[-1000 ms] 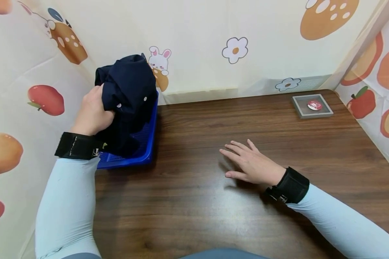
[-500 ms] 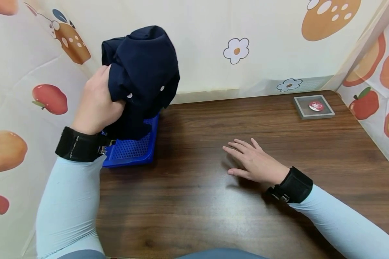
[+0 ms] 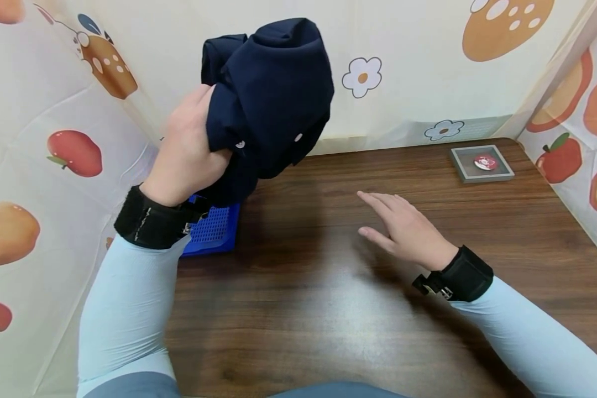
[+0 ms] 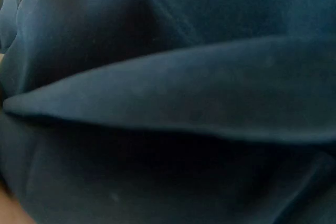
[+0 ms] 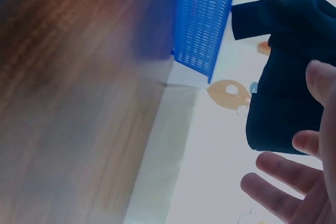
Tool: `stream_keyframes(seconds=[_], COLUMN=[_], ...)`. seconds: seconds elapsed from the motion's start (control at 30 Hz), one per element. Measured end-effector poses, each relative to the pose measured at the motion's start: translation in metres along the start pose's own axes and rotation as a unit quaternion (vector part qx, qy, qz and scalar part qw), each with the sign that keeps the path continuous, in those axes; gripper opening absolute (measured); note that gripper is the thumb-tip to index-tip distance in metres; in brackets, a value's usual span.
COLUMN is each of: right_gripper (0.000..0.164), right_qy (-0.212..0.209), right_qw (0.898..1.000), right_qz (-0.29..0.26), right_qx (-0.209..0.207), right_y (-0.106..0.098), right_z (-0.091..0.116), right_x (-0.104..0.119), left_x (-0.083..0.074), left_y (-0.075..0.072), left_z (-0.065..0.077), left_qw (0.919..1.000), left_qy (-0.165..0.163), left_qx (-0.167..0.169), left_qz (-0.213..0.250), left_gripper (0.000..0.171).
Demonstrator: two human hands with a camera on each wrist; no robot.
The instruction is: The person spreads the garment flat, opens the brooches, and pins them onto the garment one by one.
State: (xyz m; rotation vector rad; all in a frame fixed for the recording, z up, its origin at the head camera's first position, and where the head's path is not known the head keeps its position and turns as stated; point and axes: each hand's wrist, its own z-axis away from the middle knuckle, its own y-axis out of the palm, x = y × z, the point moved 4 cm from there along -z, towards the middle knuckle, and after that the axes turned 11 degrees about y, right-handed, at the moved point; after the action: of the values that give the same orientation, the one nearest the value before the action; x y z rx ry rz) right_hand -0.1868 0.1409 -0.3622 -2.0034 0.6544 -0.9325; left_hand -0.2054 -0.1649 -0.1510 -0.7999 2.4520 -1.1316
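Observation:
My left hand [image 3: 186, 143] grips a bunched navy garment with white buttons [image 3: 278, 83], holding it up above the table at the left. Its folds fill nearly all of the left wrist view. Below the left wrist is a blue perforated basket [image 3: 214, 229], mostly hidden by the arm and cloth. My right hand [image 3: 408, 229] hovers over the middle of the table, fingers extended and thumb apart, holding nothing. In the right wrist view, the fingers [image 5: 278, 195] appear in front of the hanging garment [image 5: 286, 87], with the basket [image 5: 205, 24] beyond.
A small grey tray [image 3: 497, 174] with a round red-and-white badge [image 3: 485, 162] sits at the table's far right corner. The brown wooden table [image 3: 298, 309] is bordered at the back and sides by fruit-patterned sheeting [image 3: 403, 77].
My left hand has lifted the navy garment up out of the basket and carried it rightward. My right hand has risen slightly and turned, its fingers drawn closer together.

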Motion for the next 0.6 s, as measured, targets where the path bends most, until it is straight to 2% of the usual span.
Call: stream_keyframes(seconds=[0.2,0.3,0.43,0.5,0.6], right_gripper=[0.068,0.065,0.059,0.055,0.047], right_qy=[0.055,0.074,0.095,0.107,0.123], right_qw=[0.998,0.996,0.991,0.987,0.976], right_qz=[-0.02,-0.037,-0.068,-0.089,-0.125], right_qx=[-0.024,-0.039,-0.067,-0.087,-0.128], right_y=[-0.014,-0.019,-0.025,-0.028,-0.034], right_z=[-0.004,-0.005,-0.007,-0.008,-0.009], right_x=[-0.007,-0.009,-0.012,-0.014,-0.016], left_x=[-0.01,-0.012,-0.014,-0.017,-0.022], left_y=[0.015,0.027,0.047,0.058,0.076], left_z=[-0.005,-0.004,0.0,0.002,0.008], left_qw=[0.9989,0.9984,0.9975,0.9969,0.9961], left_qy=[0.033,0.025,-0.009,-0.018,-0.014], left_qx=[-0.018,-0.015,0.01,0.026,0.043], left_qz=[0.03,0.049,0.07,0.071,0.075], left_gripper=[0.043,0.042,0.043,0.045,0.048])
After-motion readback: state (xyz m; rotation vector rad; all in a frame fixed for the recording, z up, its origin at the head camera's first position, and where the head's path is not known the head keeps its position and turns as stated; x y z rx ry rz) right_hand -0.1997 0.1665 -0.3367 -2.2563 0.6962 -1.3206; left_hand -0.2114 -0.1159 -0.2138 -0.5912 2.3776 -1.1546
